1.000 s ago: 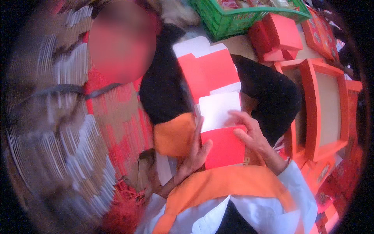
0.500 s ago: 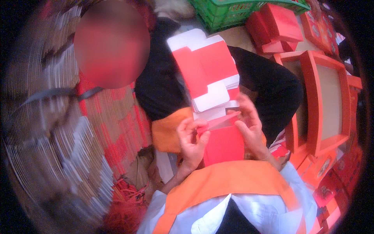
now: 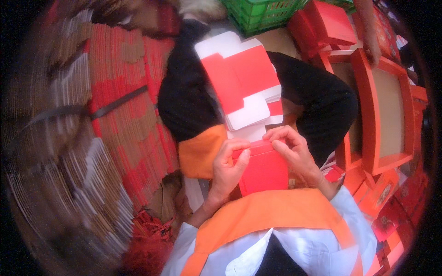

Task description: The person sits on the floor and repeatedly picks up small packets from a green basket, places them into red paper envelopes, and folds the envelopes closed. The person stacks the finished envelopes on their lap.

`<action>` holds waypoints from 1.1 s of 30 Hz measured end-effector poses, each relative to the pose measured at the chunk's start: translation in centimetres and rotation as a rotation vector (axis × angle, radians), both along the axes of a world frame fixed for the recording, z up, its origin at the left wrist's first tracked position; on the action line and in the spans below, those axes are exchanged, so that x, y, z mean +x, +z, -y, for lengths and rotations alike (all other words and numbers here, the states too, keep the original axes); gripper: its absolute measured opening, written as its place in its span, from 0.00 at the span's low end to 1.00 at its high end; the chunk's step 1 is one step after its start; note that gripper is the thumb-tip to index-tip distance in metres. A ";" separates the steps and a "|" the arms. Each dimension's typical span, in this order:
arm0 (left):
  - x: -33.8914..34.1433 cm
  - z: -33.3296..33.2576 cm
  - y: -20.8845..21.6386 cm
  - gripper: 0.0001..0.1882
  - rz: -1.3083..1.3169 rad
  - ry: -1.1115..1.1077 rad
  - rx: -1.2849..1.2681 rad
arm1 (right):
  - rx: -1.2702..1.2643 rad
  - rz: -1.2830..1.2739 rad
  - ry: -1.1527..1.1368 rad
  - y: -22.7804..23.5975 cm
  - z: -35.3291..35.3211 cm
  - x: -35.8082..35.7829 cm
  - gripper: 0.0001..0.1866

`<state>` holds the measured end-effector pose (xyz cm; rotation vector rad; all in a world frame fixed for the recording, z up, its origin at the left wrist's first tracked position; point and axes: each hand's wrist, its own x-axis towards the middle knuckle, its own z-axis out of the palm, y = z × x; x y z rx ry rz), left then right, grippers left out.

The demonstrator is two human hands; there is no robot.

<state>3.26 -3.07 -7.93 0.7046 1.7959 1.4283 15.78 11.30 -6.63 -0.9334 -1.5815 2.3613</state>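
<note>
A small red folding carton [image 3: 263, 174] stands in my lap against the orange apron. My left hand [image 3: 228, 168] pinches its upper left edge between thumb and fingers. At the upper right edge my right hand [image 3: 294, 149] holds the carton, thumb and fingers bent over its flap. The flap lies nearly flat between the two hands. Just beyond, a stack of flat red-and-white carton blanks [image 3: 251, 73] rests across my legs, tilted, with white tabs showing.
Tall strapped rows of red and brown folded cardboard [image 3: 122, 110] line the left. On the right are orange-red open box trays [image 3: 370, 110]. A green plastic crate [image 3: 260, 16] and a red box [image 3: 334, 23] are at the back. Another person's hand [image 3: 372, 43] reaches over the trays.
The carton's flap has come down from raised to nearly flat. My right hand has moved inward and down. A person at the upper left has left the view; another's hand has appeared upper right.
</note>
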 end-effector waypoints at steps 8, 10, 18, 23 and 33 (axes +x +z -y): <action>0.3 0.7 -0.6 0.06 0.030 0.033 0.042 | -0.063 -0.007 -0.042 -0.6 0.3 0.1 0.03; 0.3 0.8 -0.5 0.06 0.025 0.032 0.064 | -0.077 -0.011 -0.062 -0.7 0.4 0.1 0.04; 1.0 1.8 -1.8 0.03 -0.033 0.036 0.129 | 0.154 -0.067 -0.026 -2.5 1.2 1.3 0.08; -1.3 0.3 -0.3 0.12 -0.296 -0.176 0.006 | 0.249 0.039 0.079 -2.1 0.4 0.7 0.05; -10.0 -2.2 2.1 0.28 0.111 0.168 0.116 | 0.970 -0.370 0.050 6.9 -13.4 -13.2 0.07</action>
